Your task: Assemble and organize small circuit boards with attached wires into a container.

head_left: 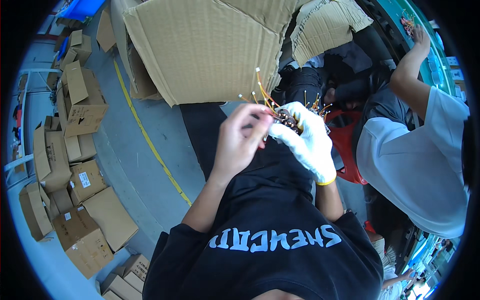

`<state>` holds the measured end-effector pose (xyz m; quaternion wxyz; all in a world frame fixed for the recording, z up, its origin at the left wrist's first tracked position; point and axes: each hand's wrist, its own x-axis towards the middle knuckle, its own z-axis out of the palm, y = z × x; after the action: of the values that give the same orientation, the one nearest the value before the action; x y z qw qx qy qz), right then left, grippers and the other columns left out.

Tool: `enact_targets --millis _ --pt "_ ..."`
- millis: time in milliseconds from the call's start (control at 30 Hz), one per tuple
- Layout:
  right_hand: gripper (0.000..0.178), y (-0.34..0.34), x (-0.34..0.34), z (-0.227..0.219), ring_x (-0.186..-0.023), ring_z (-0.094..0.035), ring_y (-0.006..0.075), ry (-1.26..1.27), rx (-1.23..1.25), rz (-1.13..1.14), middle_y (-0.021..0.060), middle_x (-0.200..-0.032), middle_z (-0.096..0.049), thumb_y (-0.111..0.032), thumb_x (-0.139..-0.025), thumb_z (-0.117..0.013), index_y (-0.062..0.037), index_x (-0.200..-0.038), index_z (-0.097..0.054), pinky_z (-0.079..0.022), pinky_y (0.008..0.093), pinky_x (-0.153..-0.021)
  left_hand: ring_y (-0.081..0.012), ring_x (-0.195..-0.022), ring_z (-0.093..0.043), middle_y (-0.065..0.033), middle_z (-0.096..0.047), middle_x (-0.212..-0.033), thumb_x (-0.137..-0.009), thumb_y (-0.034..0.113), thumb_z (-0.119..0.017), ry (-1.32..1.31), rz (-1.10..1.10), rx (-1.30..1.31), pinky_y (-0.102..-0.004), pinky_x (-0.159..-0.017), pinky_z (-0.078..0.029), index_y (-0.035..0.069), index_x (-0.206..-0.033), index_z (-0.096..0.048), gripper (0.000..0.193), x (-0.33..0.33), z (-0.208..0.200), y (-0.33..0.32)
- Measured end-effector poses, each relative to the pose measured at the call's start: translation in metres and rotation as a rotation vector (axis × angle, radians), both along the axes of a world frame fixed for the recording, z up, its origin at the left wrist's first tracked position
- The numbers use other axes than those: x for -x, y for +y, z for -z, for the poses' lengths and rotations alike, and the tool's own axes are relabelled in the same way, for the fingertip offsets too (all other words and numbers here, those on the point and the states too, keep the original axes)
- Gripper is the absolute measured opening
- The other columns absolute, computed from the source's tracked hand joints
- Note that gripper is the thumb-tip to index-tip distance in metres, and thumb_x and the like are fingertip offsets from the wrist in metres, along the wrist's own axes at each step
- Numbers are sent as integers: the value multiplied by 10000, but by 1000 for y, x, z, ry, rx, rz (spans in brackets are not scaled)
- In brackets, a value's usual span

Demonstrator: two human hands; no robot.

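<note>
My right hand [311, 142], in a white knit glove with a yellow cuff, is closed round a bunch of small round dark parts with coppery ends [287, 120]. Thin orange and brown wires [262, 92] with pale tips stick up from the bunch; more wires [316, 104] fan out beyond the glove. My left hand [240, 137] is bare and slightly blurred. Its thumb and fingers are pinched together against the bunch's left side, and what lies between the fingertips is too small to make out. Both hands are held above my lap.
A large cardboard box [210, 50] stands ahead, with a torn cardboard piece [327, 27] beside it. Brown cartons [82, 240] are piled at left, past a yellow floor line [145, 132]. At right, a co-worker in a white shirt [405, 160] reaches to a green bench [400, 12]; a red stool [347, 150] is close.
</note>
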<state>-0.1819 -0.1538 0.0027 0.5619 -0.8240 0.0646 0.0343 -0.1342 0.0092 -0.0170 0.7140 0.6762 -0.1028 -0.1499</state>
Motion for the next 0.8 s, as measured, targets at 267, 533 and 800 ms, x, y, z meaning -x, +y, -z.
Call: enact_targets --millis 267,533,800 --pt "296 2 4 -4 -673 -617 115 -18 -81 -11 72 -775 -644 -238 -864 -665 -14 -1033 -570 -471 266 -615 -108 -687 -587 -81 -585 -880 -951 150 -546 489 211 386 -229 -495 -470 12 -1061 -509 180 -6 23 0" --pt "315 -5 3 0 -725 -570 64 167 -491 13 27 -881 -605 -145 -877 -658 -12 -1132 -530 -460 211 -644 -116 -650 -566 -70 -564 -889 -992 232 -448 741 220 735 -215 -477 -450 38 -1017 -493 200 -12 23 5" --pt "290 -11 3 -2 -718 -563 53 247 -420 -96 25 -846 -613 -199 -901 -635 -18 -1110 -548 -450 204 -631 -58 -582 -465 -5 -460 -733 -1010 292 -408 555 202 392 -184 -445 -341 72 -958 -473 235 -8 15 0"
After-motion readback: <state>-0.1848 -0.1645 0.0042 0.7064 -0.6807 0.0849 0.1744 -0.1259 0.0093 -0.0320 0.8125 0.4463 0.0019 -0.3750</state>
